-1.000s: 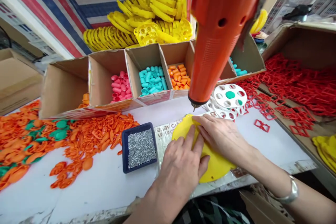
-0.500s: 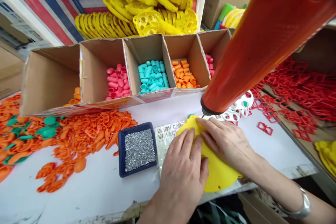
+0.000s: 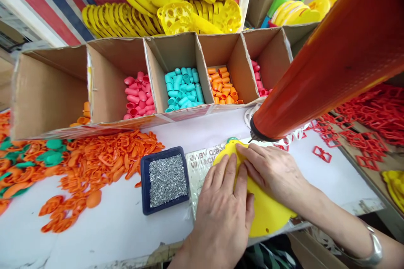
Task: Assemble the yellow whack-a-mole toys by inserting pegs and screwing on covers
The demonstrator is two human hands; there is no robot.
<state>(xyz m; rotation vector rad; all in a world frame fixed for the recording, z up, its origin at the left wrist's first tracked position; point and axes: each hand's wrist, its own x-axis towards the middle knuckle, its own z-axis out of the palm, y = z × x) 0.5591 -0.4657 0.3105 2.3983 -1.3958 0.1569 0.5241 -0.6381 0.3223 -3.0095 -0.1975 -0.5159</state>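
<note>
A round yellow plastic piece (image 3: 265, 214) lies on a plastic-covered pad (image 3: 200, 164) at the table's front edge. My left hand (image 3: 222, 206) rests flat over its left side, fingers stretched and slightly apart. Across its upper right lies my right hand (image 3: 274, 168), fingers extended with the tips near the far rim; whether anything small sits under them is hidden. A bit of green (image 3: 232, 139) shows just beyond that rim. Above my right hand slants a large orange-red power screwdriver (image 3: 303, 71), its black nose pointing down, apart from the piece.
A dark blue tray of small screws (image 3: 167, 180) sits left of the pad. Behind runs a divided cardboard box (image 3: 176, 113) with pink, turquoise and orange caps. Orange and green parts (image 3: 110, 155) spread left, red frames (image 3: 362, 134) right. Yellow shells (image 3: 126, 19) are stacked behind.
The view has shifted a little. The screwdriver's nose has moved slightly right and its bit no longer shows clearly by my right fingertips. Both hands stay on the yellow piece.
</note>
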